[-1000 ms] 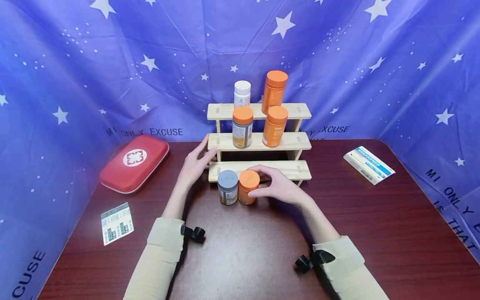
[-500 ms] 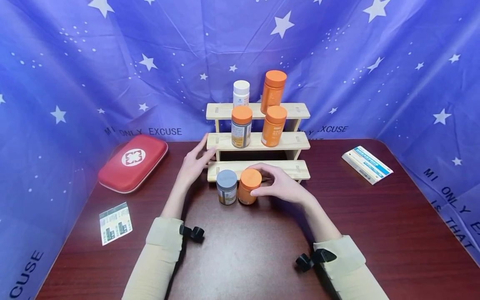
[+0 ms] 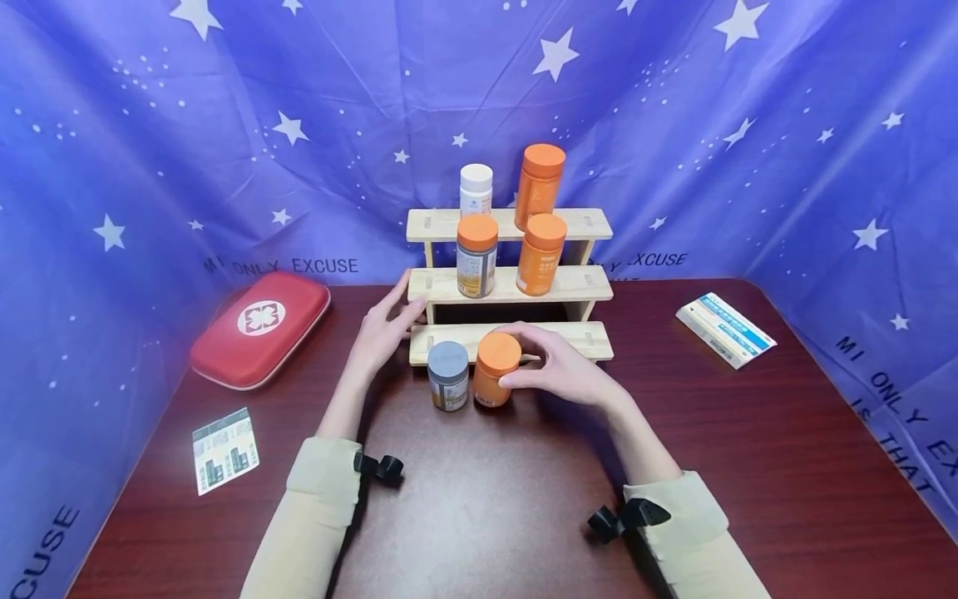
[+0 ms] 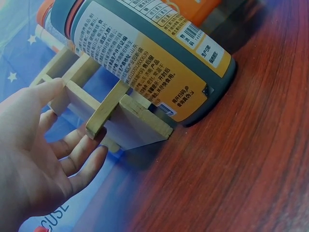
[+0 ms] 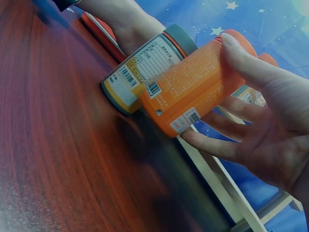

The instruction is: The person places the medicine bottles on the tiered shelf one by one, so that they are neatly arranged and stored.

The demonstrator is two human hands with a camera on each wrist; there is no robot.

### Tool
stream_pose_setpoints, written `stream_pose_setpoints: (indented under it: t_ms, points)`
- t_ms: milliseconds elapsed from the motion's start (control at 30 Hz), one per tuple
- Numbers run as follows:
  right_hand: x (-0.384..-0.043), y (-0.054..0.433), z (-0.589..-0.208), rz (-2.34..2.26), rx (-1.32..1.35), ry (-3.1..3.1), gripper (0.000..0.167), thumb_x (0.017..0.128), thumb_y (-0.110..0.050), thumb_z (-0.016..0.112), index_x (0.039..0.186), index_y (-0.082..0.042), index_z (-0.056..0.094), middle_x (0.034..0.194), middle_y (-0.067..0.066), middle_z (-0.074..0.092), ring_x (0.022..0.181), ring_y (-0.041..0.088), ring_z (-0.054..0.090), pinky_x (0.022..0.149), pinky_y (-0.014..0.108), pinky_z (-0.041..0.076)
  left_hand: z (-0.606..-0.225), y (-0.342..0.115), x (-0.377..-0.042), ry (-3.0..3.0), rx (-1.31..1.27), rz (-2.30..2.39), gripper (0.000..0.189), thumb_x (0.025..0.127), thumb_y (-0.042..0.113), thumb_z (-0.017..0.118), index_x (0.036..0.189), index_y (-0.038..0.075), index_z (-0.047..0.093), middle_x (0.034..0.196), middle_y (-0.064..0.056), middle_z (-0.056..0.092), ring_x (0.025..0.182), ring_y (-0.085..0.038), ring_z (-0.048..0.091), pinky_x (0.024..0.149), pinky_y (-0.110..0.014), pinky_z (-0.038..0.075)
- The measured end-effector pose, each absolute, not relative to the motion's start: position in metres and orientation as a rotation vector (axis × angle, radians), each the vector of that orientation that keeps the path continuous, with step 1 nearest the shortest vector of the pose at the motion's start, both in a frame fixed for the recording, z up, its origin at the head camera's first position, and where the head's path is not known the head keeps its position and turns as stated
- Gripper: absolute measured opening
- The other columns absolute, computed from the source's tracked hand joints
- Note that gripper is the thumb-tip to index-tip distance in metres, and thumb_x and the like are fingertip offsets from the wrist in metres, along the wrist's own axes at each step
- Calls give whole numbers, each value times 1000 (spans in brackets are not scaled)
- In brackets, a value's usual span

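Observation:
My right hand (image 3: 557, 366) pinches an orange supplement bottle (image 3: 494, 384) between thumb and fingers, just in front of the lowest shelf. In the right wrist view the thumb lies near the cap of this orange bottle (image 5: 193, 89), with the fingers on its far side. A grey-capped bottle (image 3: 449, 391) stands on the table just left of it, a narrow gap between them. At the left end of the three-tier wooden rack (image 3: 576, 341), my left hand (image 3: 382, 333) has extended fingers against the shelf ends. The left wrist view shows these fingers (image 4: 79, 159) loosely bent at the wood.
The middle tier bears an orange-capped grey bottle (image 3: 476, 262) and an orange bottle (image 3: 540, 262). Up top stand a white bottle (image 3: 476, 191) and a taller orange one (image 3: 539, 187). Left are a red first-aid case (image 3: 258, 333) and a printed card (image 3: 224, 453); right, a medicine box (image 3: 726, 329).
The orange bottle in my right hand has shifted slightly right, away from the grey-capped bottle, widening the gap. My left hand keeps its place at the rack; the head view has turned a little.

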State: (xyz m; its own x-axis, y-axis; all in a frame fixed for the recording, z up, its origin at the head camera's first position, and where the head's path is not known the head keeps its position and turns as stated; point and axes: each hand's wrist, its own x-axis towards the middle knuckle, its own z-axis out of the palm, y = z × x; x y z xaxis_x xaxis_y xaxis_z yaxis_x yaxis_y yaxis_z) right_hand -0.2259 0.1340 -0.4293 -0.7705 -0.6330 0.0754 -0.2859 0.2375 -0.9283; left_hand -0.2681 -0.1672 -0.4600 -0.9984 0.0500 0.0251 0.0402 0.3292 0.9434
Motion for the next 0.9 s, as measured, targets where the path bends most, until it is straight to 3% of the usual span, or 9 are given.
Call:
stream_pose_setpoints:
  t_ms: [267,433,667,900]
  points:
    - [-230,135,-414,-1550,-845,2248,56,90,-10,80,141,-15,57,130,8,67,121,13,63,99,33,60,-462,-166,-270,2539,93,1822,64,101,55,59,157,52,29,117,-21,75,105,-30,72,95,-44,62]
    - [-237,130,-399,-1542,-872,2293,55,90,-7,79,141,-12,57,129,10,67,117,14,64,95,39,62,-462,-170,-269,2546,83,1819,66,99,59,59,157,52,29,117,-20,75,104,-28,72,94,-43,63]
    - [-248,119,-385,-1522,-936,2402,56,90,-8,80,141,-8,58,131,10,66,117,17,65,104,27,54,-463,-172,-270,2559,81,1813,66,98,63,59,156,54,29,115,-18,76,102,-23,72,93,-41,63]
    - [-255,114,-380,-1481,-887,2473,56,90,-12,80,142,-11,58,138,7,63,122,22,65,108,38,53,-463,-169,-271,2557,88,1813,66,97,64,58,155,55,29,114,-15,76,106,-25,72,92,-42,63]
